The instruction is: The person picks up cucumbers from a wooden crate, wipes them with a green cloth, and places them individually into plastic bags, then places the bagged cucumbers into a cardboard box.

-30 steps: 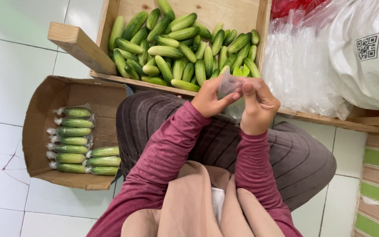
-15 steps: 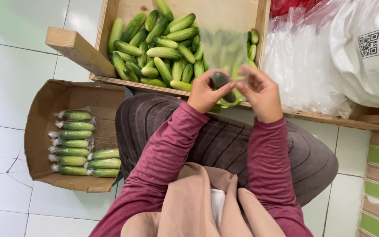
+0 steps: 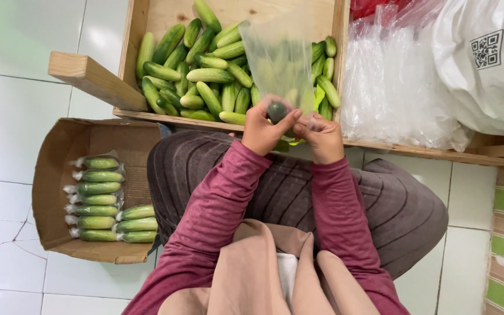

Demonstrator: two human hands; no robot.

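Observation:
My left hand [image 3: 263, 128] pinches the end of a dark green cucumber [image 3: 277, 111] at the mouth of a clear plastic bag [image 3: 278, 61]. My right hand [image 3: 321, 137] grips the bag's lower edge beside it. The bag stands up over a wooden crate [image 3: 135, 52] filled with several loose cucumbers [image 3: 208, 76]. Both hands are above my lap, at the crate's near rim.
A cardboard box [image 3: 59, 175] on the tiled floor at the left holds several bagged cucumbers [image 3: 97, 198]. A stack of clear plastic bags [image 3: 389, 87] and a white sack [image 3: 485, 58] lie to the right of the crate. A wooden beam [image 3: 94, 79] juts out at the crate's left.
The crumpled bag has been opened out and now stands upright over the crate. Both hands moved slightly together, and a cucumber's end now shows at the bag's mouth.

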